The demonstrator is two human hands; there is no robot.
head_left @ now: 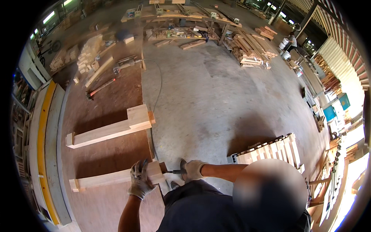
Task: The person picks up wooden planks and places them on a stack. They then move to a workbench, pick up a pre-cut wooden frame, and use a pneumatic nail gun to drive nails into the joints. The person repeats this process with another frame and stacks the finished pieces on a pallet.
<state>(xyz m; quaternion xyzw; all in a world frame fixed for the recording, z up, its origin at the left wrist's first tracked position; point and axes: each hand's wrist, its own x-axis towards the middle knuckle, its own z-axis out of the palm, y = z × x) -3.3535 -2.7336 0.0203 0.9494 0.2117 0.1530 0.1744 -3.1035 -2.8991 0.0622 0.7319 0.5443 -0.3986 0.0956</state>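
Note:
A pale wooden beam [112,179] lies across the brown work surface, with a thicker block at its right end. My gloved left hand [141,181] grips the beam close to that block, fingers bent over its top. In my gloved right hand [193,170] is a dark handheld tool [177,171] with a narrow front, pointing left at the beam's end; its exact kind is hard to make out. A small brown wood piece [162,167] sits between the tool and the block. Farther off lies a second, similar beam [104,133] with its own block.
Beyond the beams lie a hammer [101,88], a power tool [124,65] with a hose [161,83], and stacked offcuts [89,54]. Wooden strips [270,152] are stacked at my right. A yellow-edged machine [45,147] borders the left. A person [292,41] stands far right.

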